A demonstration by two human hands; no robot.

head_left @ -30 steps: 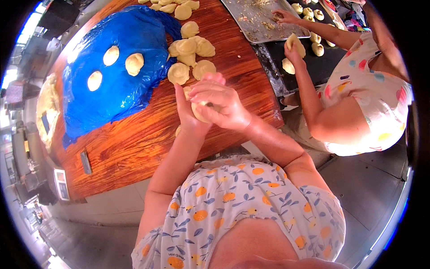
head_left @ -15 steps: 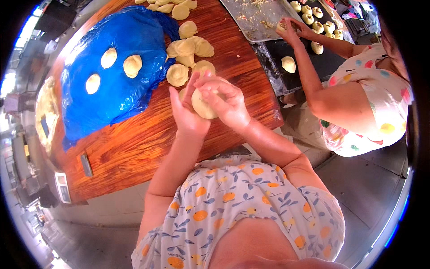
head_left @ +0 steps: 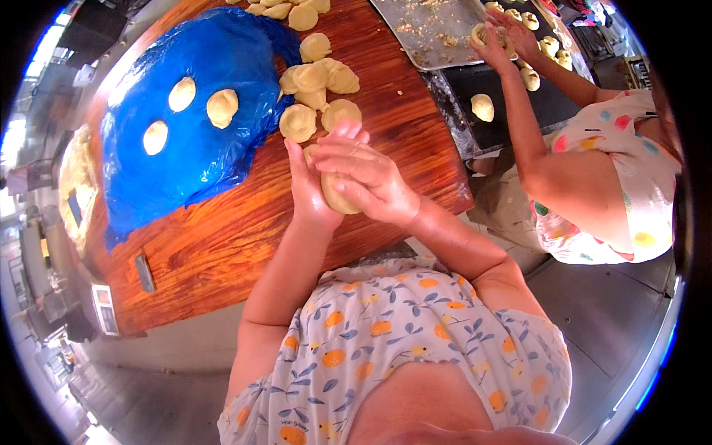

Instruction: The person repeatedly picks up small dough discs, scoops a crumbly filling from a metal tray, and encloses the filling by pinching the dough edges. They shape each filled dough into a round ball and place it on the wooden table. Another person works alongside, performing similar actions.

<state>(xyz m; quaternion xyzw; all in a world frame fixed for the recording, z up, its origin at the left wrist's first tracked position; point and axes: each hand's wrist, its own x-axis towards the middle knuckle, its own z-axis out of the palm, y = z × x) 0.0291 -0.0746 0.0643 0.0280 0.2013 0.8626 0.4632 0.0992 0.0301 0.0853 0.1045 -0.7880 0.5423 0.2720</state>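
From my head camera, I have a pale lump of dough pressed between both palms, above the near edge of the wooden table. My left hand stands upright behind it, fingers pointing away from me, and my right hand folds over the front, fingers curled round it. Just beyond my fingertips a cluster of flattened dough rounds lies mid-table, reaching toward the far edge. On the left half a blue plastic sheet carries three more dough pieces. At the right edge another person's hands work dough beside a metal tray and a dark tray of shaped pieces.
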